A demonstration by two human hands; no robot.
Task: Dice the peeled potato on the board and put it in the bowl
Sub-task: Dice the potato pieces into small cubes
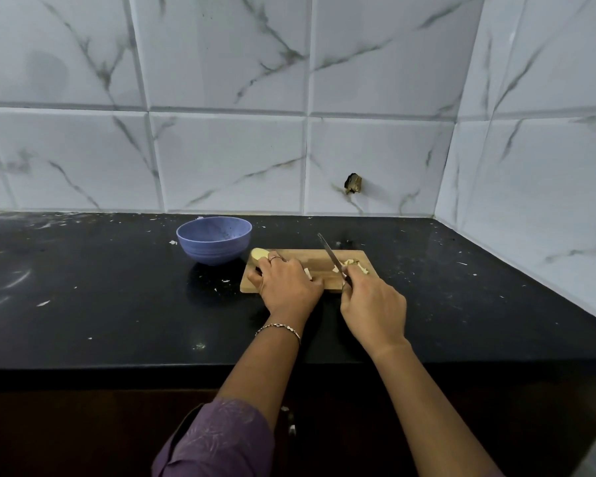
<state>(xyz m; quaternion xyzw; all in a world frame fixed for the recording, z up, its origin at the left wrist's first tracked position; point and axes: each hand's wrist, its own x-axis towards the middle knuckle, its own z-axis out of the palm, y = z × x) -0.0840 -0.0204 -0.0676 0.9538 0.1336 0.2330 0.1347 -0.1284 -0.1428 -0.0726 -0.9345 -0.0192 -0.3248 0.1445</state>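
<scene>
A small wooden board [319, 261] lies on the black counter. My left hand [288, 282] covers the board's left part and grips the peeled potato [258, 253], whose pale end sticks out past my fingers. My right hand [372, 304] holds a knife [330, 254] by the handle, blade raised and slanting up to the left over the board. Cut potato pieces [353, 265] lie on the board's right side, just beyond my right hand. The blue bowl [214, 239] stands just left of the board, and I see nothing in it.
The black counter [100, 304] carries scattered white specks and scraps. A tiled wall runs along the back and the right side, with a small dark hole [353, 183] above the board. The counter's front edge lies below my wrists.
</scene>
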